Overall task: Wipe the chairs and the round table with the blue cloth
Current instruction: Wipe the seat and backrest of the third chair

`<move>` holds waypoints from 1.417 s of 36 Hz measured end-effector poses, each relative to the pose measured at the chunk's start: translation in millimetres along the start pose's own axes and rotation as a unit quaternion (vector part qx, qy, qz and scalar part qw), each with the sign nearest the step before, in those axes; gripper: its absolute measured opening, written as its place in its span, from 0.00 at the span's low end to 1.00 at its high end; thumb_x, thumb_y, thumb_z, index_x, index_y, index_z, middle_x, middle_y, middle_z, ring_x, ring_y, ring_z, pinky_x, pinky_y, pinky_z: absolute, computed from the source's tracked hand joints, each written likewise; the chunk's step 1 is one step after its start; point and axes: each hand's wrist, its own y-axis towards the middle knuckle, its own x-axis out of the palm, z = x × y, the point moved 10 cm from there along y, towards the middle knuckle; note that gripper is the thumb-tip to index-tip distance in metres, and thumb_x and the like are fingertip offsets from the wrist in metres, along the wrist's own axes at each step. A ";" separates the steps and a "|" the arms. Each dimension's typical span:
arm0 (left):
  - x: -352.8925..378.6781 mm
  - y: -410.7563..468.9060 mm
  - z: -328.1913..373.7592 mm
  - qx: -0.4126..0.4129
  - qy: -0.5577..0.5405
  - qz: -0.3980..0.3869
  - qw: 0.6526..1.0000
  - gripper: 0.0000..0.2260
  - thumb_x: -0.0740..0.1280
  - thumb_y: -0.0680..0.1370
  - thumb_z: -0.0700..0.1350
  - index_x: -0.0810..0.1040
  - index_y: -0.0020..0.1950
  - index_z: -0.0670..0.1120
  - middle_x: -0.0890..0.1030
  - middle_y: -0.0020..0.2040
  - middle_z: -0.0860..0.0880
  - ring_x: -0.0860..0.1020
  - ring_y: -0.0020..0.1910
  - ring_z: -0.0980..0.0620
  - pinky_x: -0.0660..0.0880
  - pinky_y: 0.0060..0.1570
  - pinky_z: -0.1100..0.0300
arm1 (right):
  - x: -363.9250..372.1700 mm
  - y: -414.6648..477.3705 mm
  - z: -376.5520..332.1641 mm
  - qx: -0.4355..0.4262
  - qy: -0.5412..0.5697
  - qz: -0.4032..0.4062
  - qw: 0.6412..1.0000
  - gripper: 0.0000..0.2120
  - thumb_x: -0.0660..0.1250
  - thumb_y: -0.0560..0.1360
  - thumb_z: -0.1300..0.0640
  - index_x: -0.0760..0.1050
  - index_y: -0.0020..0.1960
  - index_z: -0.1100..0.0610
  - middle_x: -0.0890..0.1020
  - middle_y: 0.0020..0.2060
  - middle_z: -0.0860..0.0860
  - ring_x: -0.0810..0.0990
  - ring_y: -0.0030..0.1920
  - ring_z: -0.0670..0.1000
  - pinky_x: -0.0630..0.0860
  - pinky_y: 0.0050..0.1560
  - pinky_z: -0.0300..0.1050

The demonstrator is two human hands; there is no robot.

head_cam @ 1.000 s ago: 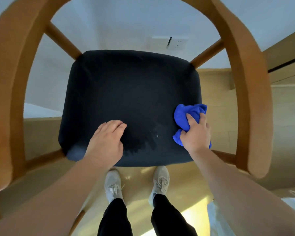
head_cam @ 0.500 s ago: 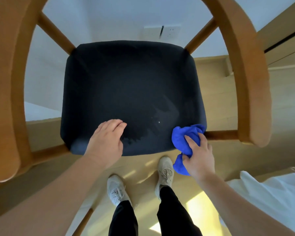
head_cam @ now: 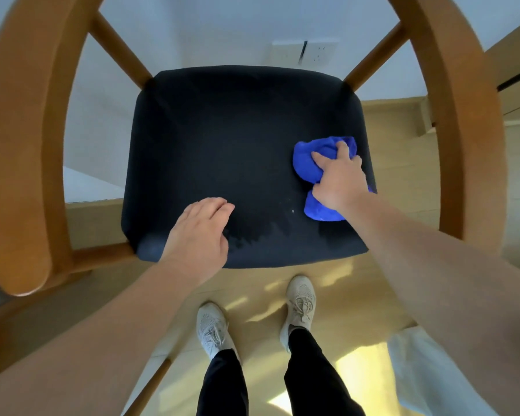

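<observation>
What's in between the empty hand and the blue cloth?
In the head view, only bare dark seat lies between the left hand and the blue cloth, with a tiny white speck.

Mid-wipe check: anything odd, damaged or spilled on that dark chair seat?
A darker, jagged-edged patch lies near the dark seat's front edge, between the left hand and the blue cloth, with a tiny white speck beside it. It looks like damp wiping marks, not damage.
</observation>
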 end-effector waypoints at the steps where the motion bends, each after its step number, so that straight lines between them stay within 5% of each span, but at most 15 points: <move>1: 0.9 -1.0 -0.7 -0.002 -0.001 -0.002 1.000 0.22 0.63 0.72 0.36 0.72 0.67 0.41 0.73 0.65 0.45 0.69 0.66 0.45 0.62 0.69 0.51 | 3.2 -2.3 -0.3 0.000 0.000 0.003 1.000 0.32 0.65 0.72 0.54 0.60 0.73 0.42 0.47 0.77 0.55 0.60 0.67 0.66 0.70 0.58 0.56; 12: 0.8 -19.2 -9.7 -0.031 -0.012 0.001 0.999 0.22 0.65 0.71 0.34 0.73 0.65 0.40 0.74 0.63 0.44 0.70 0.64 0.44 0.63 0.67 0.51 | 60.8 -100.1 -2.6 -0.057 -0.051 -0.010 0.997 0.31 0.67 0.69 0.51 0.61 0.70 0.42 0.50 0.74 0.57 0.65 0.57 0.62 0.73 0.53 0.52; 17: -2.9 -24.6 -10.1 -0.034 -0.016 0.004 0.999 0.22 0.64 0.71 0.34 0.73 0.66 0.40 0.74 0.64 0.44 0.70 0.64 0.45 0.63 0.67 0.52 | 96.4 -151.6 -0.1 -0.090 -0.073 -0.060 0.991 0.30 0.65 0.70 0.50 0.59 0.70 0.40 0.49 0.74 0.55 0.63 0.59 0.60 0.66 0.48 0.48; 21: -1.8 -31.0 -10.0 -0.034 -0.016 0.002 0.999 0.22 0.64 0.72 0.35 0.72 0.66 0.41 0.73 0.65 0.45 0.69 0.65 0.45 0.62 0.68 0.53 | 101.7 -168.7 5.4 -0.114 -0.070 -0.087 0.987 0.31 0.65 0.71 0.49 0.60 0.72 0.39 0.50 0.75 0.53 0.63 0.61 0.58 0.71 0.56 0.50; 32: -0.2 -45.0 -18.7 -0.036 -0.022 0.016 0.999 0.22 0.66 0.70 0.34 0.74 0.65 0.40 0.75 0.63 0.44 0.72 0.63 0.44 0.65 0.65 0.51 | -0.1 -100.1 -11.2 -0.102 0.043 0.057 0.992 0.31 0.69 0.69 0.56 0.68 0.71 0.45 0.58 0.75 0.54 0.67 0.62 0.64 0.71 0.60 0.55; 39: -1.3 -47.2 -26.3 -0.045 -0.024 0.027 0.998 0.22 0.64 0.71 0.35 0.73 0.66 0.41 0.74 0.64 0.45 0.70 0.64 0.45 0.64 0.66 0.52 | -16.4 -26.5 -33.4 -0.091 0.014 0.050 0.994 0.28 0.66 0.71 0.56 0.67 0.69 0.43 0.56 0.75 0.53 0.68 0.61 0.65 0.71 0.60 0.57; 45: 1.0 -51.2 -32.7 -0.055 -0.026 0.023 0.998 0.22 0.63 0.71 0.35 0.72 0.66 0.42 0.73 0.65 0.46 0.69 0.64 0.46 0.62 0.67 0.54 | 11.4 -10.1 -48.6 -0.069 0.000 -0.004 0.998 0.26 0.66 0.72 0.56 0.66 0.68 0.43 0.51 0.76 0.55 0.57 0.71 0.66 0.68 0.65 0.58; 51: 2.1 -56.1 -37.8 -0.064 -0.030 0.017 0.997 0.22 0.64 0.72 0.35 0.72 0.66 0.42 0.73 0.65 0.46 0.69 0.65 0.46 0.61 0.67 0.54 | 29.0 -40.8 -53.1 -0.096 -0.042 0.002 0.994 0.24 0.67 0.72 0.53 0.67 0.66 0.45 0.53 0.75 0.57 0.64 0.62 0.66 0.71 0.60 0.55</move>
